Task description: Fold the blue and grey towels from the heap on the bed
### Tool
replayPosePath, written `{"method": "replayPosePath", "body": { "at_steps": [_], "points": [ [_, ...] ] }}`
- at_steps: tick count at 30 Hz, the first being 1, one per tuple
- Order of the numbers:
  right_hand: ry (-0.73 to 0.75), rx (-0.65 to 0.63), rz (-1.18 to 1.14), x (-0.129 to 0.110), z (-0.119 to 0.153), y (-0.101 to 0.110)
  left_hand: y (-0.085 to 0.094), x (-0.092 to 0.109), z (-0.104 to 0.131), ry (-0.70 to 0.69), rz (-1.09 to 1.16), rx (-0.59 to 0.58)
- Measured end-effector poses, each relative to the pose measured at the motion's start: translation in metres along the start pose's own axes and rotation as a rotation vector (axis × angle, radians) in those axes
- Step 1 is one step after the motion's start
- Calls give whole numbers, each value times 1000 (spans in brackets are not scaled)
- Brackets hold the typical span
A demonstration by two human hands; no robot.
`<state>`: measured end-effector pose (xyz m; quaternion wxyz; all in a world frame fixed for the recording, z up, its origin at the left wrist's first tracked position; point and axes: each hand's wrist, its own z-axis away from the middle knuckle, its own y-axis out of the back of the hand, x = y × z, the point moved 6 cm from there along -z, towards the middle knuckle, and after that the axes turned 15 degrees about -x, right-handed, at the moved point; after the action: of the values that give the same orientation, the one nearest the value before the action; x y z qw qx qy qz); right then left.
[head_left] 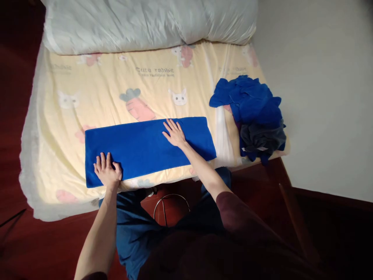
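Note:
A blue towel (140, 144) lies flat as a long rectangle on the yellow printed bed sheet (107, 77), near the front edge. On its left end rests my left hand (107, 171), palm down with the fingers spread. My right hand (175, 134) also lies open on the cloth, right of the middle, its fingertips close to the far edge. Neither hand grips anything. Off to the right is a crumpled heap of blue cloths (250, 97), with a dark grey cloth (260, 136) bunched at its near side.
A rolled pale quilt (145, 25) runs along the far side of the bed. A white wall (323, 97) stands to the right. Below the bed's front edge are my knees, a round metal wire frame (163, 198) and the reddish floor (175, 214).

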<state>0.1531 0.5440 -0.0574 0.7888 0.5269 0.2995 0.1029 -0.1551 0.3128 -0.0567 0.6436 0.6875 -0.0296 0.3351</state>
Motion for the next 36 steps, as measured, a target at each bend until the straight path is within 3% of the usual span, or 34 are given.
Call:
{"method": "replayPosePath", "body": {
  "at_steps": [8, 19, 23, 28, 32, 36],
  "points": [
    [-236, 17, -33, 127, 34, 34, 3, 4, 0, 15, -71, 25],
    [-374, 1, 43, 207, 40, 48, 0, 1, -2, 6, -72, -2],
    [-406, -7, 40, 214, 37, 52, 1, 1, -2, 13, -81, 8],
    [-371, 116, 174, 186, 58, 58, 0, -1, 1, 20, -73, 3],
    [-264, 20, 196, 175, 76, 34, -2, -3, 1, 28, -87, -5],
    [-353, 27, 121, 193, 73, 22, -3, -3, 0, 43, -116, -25]
  ]
}}
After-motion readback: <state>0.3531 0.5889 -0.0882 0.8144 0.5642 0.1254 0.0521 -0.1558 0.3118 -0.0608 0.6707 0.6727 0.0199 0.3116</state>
